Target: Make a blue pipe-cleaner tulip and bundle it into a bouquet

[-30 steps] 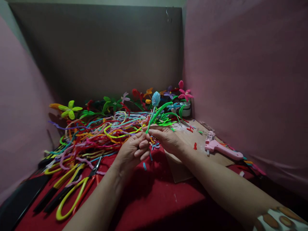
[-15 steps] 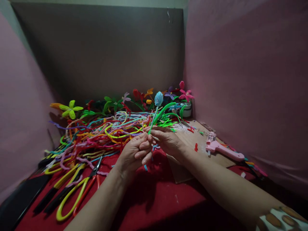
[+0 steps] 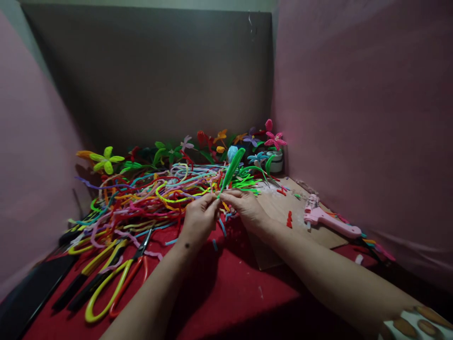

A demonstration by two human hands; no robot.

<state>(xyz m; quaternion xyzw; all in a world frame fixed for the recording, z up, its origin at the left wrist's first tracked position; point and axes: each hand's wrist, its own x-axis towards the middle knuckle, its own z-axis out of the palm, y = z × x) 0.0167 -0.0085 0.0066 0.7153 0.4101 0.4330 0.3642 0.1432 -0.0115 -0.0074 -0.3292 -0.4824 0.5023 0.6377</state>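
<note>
My left hand and my right hand meet fingertip to fingertip over the red cloth and pinch the lower stem of a pipe-cleaner flower. Its bright green leaf slants up and away from my fingers. The light blue bud shows just behind the leaf, partly hidden by it. A big tangle of loose pipe cleaners in many colours lies right behind and left of my hands.
Finished pipe-cleaner flowers line the back wall, some in a small white pot. A pink glue gun lies on a cardboard sheet at right. Yellow and orange-handled scissors lie front left. Pink walls close both sides.
Both hands have turned the flower so its green leaf now covers much of the blue bud. My left fingers closed in tighter on the stem.
</note>
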